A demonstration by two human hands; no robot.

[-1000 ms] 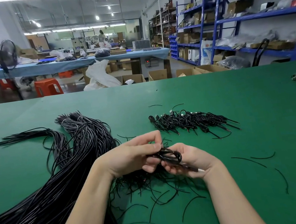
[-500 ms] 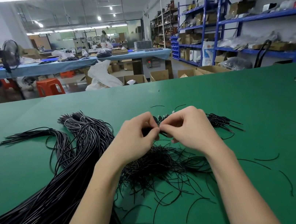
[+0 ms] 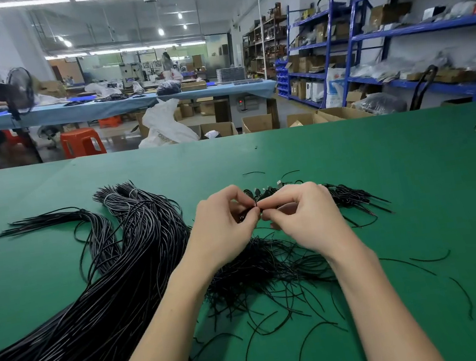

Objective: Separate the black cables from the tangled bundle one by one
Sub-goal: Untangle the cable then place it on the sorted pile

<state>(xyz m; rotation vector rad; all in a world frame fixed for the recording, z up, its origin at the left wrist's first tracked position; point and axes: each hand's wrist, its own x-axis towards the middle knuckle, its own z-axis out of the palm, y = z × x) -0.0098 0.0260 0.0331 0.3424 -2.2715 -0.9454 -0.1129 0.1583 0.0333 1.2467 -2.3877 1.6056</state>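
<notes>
Left hand [image 3: 225,225] and right hand [image 3: 304,216] both pinching small black cable [image 3: 254,205] mid-bench [image 3: 350,157], fingertips touching; tangled bundle [image 3: 269,271] right underneath.

No lettering could be read anywhere; the white sack [image 3: 334,85] on the blue shelving [image 3: 424,27] bore a red mark (too blurred to make out).

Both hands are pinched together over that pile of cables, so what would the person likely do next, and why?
Probably draw the hands apart to free one cable. The left hand and right hand pinch a black cable between their fingertips, held above the loose tangle on the green table.
</notes>
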